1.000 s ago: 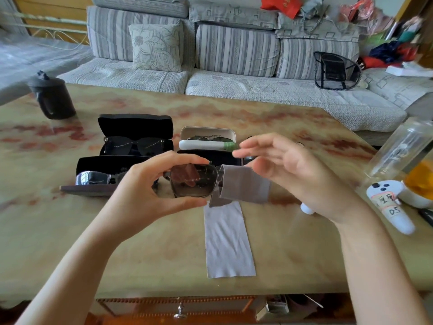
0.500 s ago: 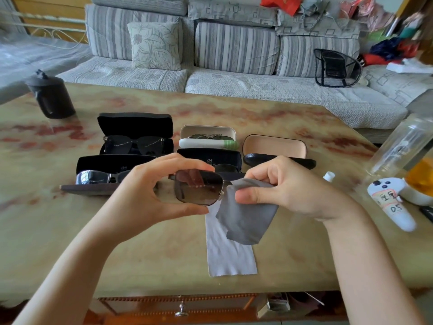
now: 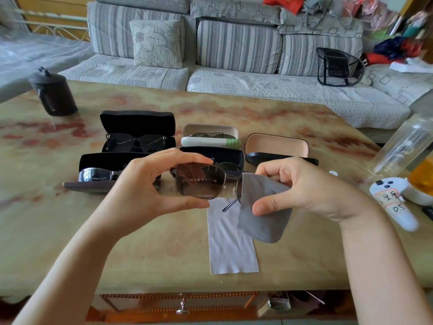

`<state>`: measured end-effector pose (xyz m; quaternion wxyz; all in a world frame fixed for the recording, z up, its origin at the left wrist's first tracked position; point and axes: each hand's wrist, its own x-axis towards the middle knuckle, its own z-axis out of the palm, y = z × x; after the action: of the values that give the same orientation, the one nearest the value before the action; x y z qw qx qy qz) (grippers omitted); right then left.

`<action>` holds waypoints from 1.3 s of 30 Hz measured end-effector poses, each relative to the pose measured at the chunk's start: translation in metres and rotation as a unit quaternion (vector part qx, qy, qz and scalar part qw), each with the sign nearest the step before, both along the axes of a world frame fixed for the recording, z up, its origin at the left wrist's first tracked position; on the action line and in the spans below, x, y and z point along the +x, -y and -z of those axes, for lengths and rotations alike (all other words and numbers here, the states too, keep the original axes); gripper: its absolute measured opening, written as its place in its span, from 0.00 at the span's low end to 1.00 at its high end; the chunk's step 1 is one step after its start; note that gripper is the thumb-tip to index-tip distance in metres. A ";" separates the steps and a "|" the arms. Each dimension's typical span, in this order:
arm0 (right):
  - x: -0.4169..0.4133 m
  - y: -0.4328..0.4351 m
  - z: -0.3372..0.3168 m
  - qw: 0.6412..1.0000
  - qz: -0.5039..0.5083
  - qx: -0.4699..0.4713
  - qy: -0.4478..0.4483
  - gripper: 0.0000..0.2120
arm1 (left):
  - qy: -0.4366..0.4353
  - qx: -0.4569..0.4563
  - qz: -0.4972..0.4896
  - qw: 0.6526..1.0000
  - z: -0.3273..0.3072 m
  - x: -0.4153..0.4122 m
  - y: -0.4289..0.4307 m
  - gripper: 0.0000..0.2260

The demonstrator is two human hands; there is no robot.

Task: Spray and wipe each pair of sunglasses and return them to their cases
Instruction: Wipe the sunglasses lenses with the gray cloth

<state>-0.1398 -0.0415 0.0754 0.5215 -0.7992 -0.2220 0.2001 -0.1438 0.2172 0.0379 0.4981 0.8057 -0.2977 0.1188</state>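
My left hand (image 3: 150, 184) pinches a pair of brown-tinted, thin metal-framed sunglasses (image 3: 199, 181) by one lens, held above the table; droplets show on that lens. My right hand (image 3: 302, 186) grips a grey cloth (image 3: 262, 212) wrapped over the other lens, thumb pressing on the cloth. Behind them lie several open cases: a black one with dark sunglasses (image 3: 138, 134), a black one with mirrored sunglasses (image 3: 100, 170), a cream one (image 3: 210, 134), a black one (image 3: 225, 156) and an empty tan-lined one (image 3: 278, 146).
A white cloth (image 3: 232, 245) lies flat on the marble-patterned table (image 3: 70, 219) below my hands. A dark jug (image 3: 54, 92) stands far left. At the right are a clear bottle (image 3: 403, 146), a white controller (image 3: 396, 202) and a small white cap (image 3: 332, 172). A sofa sits behind.
My right hand went from fingers spread beside the cloth to gripping it and folding it around the right lens. The sunglasses have tilted slightly; my left hand stays put.
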 end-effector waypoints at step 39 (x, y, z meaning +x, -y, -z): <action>-0.002 0.011 0.004 0.999 0.033 0.032 0.013 0.11 | 0.028 -0.039 0.003 0.999 0.007 0.006 0.003 0.24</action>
<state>-0.1420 -0.0526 0.0714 0.5498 -0.7916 -0.2090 0.1654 -0.1382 0.2138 0.0305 0.5210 0.7810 -0.3091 0.1517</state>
